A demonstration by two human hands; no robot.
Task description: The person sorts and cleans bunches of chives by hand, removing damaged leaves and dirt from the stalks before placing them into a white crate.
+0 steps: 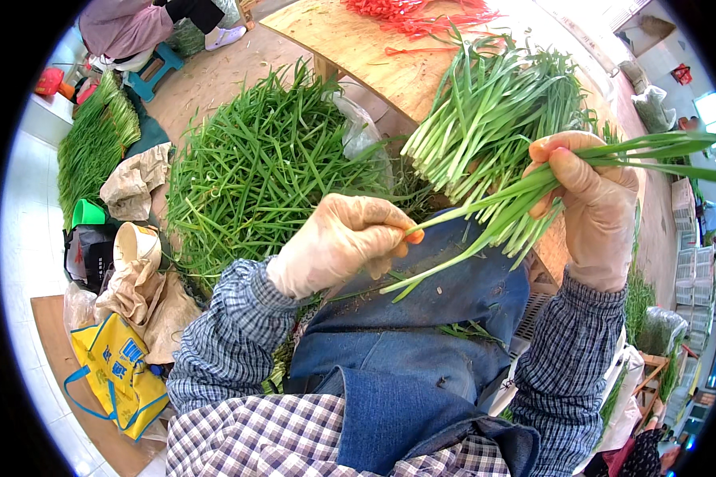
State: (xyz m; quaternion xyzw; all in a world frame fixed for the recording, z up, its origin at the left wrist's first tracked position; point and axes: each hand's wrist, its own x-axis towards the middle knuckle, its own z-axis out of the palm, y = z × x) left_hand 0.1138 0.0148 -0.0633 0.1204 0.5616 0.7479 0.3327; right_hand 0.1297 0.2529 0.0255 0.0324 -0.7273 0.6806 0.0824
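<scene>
The left hand pinches and right hand grips green stalks near the table edge (lower left: yellow bag, contents hidden).

Looks like a produce-sorting workroom — heaped green stalks, a wooden table bearing red strips, stacked white crates.

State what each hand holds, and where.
Right hand: bunch of green stalks, gripped partway along its length. Left hand: single stalk, pinched at one end.
</scene>
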